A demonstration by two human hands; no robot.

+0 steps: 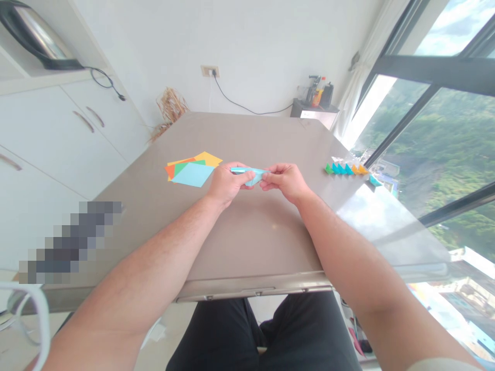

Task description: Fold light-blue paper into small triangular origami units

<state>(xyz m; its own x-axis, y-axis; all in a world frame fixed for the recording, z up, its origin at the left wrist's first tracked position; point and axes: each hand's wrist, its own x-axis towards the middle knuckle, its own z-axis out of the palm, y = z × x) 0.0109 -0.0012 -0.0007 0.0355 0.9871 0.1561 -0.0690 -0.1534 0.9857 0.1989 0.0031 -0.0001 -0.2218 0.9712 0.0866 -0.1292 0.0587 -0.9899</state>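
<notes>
Between my two hands, above the middle of the table, is a piece of light blue folded paper. My left hand grips its left part, with the thumb lying across the front face. The right end is pinched between the thumb and fingers of my right hand. My fingers hide part of the folds. Just left of my left hand lies a fanned stack of coloured paper sheets, with light blue on top and green, orange and yellow showing beneath.
Small folded paper boats in green, blue and orange stand in a row at the table's right side; one blue boat sits apart. The grey-brown table has its front edge before my legs. A pixelated dark object is at left.
</notes>
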